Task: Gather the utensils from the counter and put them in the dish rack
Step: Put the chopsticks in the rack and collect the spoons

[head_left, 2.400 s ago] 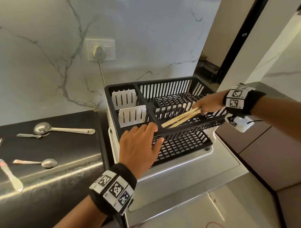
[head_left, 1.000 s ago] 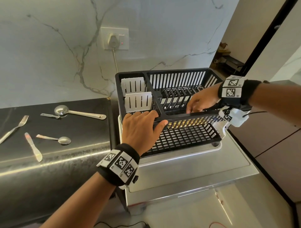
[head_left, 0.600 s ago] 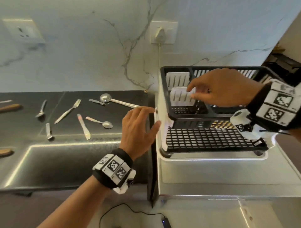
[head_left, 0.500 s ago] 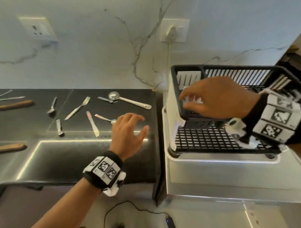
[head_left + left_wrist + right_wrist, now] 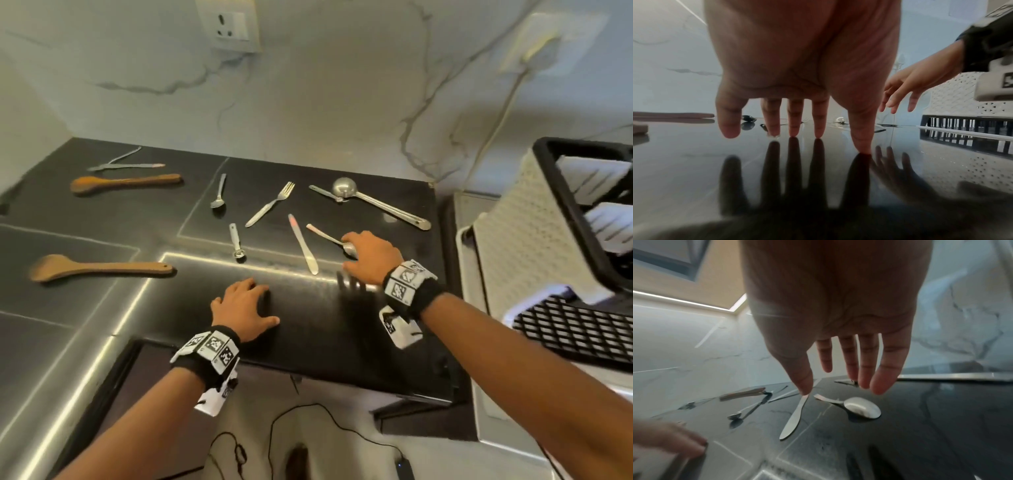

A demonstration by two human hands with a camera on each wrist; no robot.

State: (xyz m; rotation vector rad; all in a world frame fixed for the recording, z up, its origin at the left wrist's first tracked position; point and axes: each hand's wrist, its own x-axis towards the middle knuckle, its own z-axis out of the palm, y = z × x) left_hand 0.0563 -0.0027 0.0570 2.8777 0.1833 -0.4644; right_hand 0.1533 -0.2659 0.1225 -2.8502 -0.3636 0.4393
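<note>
Metal utensils lie on the black counter (image 5: 342,325): a spoon (image 5: 325,235), a butter knife (image 5: 303,244), a fork (image 5: 270,204), a ladle (image 5: 376,204), a small spoon (image 5: 218,192) and a short scoop (image 5: 235,240). My right hand (image 5: 363,251) hovers open just over the spoon's bowl. In the right wrist view the straight fingers of that hand (image 5: 840,386) hang above the spoon (image 5: 861,408) and knife (image 5: 795,417), holding nothing. My left hand (image 5: 241,306) rests open on the counter, fingertips (image 5: 794,134) touching it. The dish rack (image 5: 561,212) stands at the right.
Two wooden spoons (image 5: 125,181) (image 5: 99,267) and a thin metal tool (image 5: 126,164) lie at the far left. A wall socket (image 5: 231,25) and a plugged cord (image 5: 503,102) are on the marble wall. A cable (image 5: 308,411) hangs below the counter edge.
The right hand left the chopsticks in the rack and swung left over the spoon. The left hand came off the rack rim onto the counter. The view turned left.
</note>
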